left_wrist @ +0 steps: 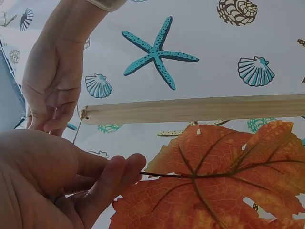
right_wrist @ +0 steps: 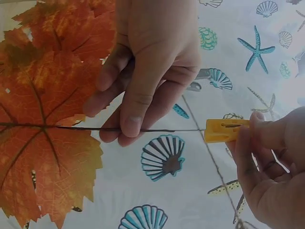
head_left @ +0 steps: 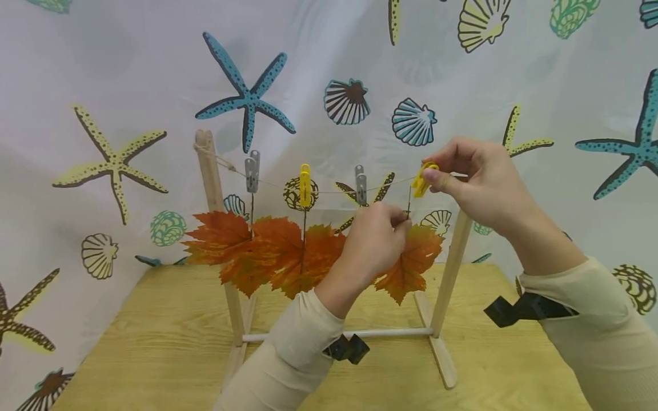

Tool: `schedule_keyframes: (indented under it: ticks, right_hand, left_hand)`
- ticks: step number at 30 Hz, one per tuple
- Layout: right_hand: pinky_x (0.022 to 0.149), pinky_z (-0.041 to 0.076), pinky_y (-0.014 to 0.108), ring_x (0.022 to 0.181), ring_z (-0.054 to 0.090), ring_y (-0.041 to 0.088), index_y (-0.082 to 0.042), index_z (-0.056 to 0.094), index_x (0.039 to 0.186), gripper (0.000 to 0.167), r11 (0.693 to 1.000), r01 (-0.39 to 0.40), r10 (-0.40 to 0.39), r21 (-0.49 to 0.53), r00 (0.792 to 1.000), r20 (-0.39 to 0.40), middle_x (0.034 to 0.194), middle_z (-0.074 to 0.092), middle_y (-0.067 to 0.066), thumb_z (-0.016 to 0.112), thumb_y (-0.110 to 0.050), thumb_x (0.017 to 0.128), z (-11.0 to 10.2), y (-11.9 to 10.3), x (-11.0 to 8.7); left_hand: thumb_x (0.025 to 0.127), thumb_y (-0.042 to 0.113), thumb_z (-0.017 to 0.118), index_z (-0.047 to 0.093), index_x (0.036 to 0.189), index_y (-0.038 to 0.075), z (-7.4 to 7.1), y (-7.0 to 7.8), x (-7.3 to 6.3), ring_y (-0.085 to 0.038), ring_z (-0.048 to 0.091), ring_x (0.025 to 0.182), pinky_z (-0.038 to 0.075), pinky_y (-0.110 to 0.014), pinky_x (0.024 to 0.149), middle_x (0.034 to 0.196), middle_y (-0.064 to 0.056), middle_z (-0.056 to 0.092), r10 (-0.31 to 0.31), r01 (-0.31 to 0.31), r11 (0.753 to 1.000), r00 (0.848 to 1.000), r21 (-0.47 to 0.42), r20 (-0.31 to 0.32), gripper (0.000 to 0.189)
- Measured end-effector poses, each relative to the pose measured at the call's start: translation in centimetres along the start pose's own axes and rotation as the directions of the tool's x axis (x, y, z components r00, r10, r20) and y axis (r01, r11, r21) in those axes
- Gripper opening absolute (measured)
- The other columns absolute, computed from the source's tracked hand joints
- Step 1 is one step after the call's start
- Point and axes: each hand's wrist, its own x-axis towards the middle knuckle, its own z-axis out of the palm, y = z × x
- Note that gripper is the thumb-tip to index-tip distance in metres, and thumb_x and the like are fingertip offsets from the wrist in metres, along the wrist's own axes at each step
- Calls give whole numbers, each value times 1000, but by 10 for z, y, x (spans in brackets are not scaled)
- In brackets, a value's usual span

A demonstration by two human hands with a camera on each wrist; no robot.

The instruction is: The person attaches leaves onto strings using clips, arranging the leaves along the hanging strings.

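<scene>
My left hand point(head_left: 372, 240) pinches the thin dark stem of an orange artificial maple leaf point(head_left: 408, 265) between thumb and fingers. In the right wrist view, that stem point(right_wrist: 90, 128) reaches up to the string point(right_wrist: 217, 167). Between the thumb and fingers of my right hand point(head_left: 480, 180) is a yellow clothespin point(head_left: 422, 180), its nose at the string by the stem's tip. Whether it bites on both cannot be told. Further left, a yellow clothespin point(head_left: 305, 185) and a grey clothespin point(head_left: 252, 174) hold leaves by their stems. Another grey clothespin point(head_left: 361, 185) sits just above my left hand, which hides what hangs below.
The string runs between a left wooden post point(head_left: 209, 177) and a right wooden post point(head_left: 452, 274). A white crossbar point(head_left: 385, 333) joins them low down, above wooden feet on the table point(head_left: 154, 331). Behind stands a white cloth point(head_left: 319, 51) printed with shells and starfish.
</scene>
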Motion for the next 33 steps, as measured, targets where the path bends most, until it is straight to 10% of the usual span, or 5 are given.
schedule_keyframes:
  ticks: [9, 33]
  right_hand:
    - [56, 48, 24, 81, 64, 12, -7, 65, 94, 13, 998, -47, 46, -28, 998, -34, 107, 73, -5, 70, -20, 94, -2, -4, 10]
    - [60, 46, 24, 94, 67, 10, -14, 68, 119, 27, 984, -170, 174, -54, 981, 81, 115, 66, 2, 70, -26, 95, -2, 2, 22]
  left_hand:
    - [99, 16, 63, 79, 104, 7, -3, 5, 9, -16, 72, 90, 58, -30, 81, 99, -4, 78, 9, -9, 1000, 1000, 6, -2, 19]
    - [101, 16, 59, 77, 111, 8, -7, 3, 13, -18, 71, 91, 58, -31, 81, 107, -4, 76, -25, 25, 1000, 1000, 17, -14, 21]
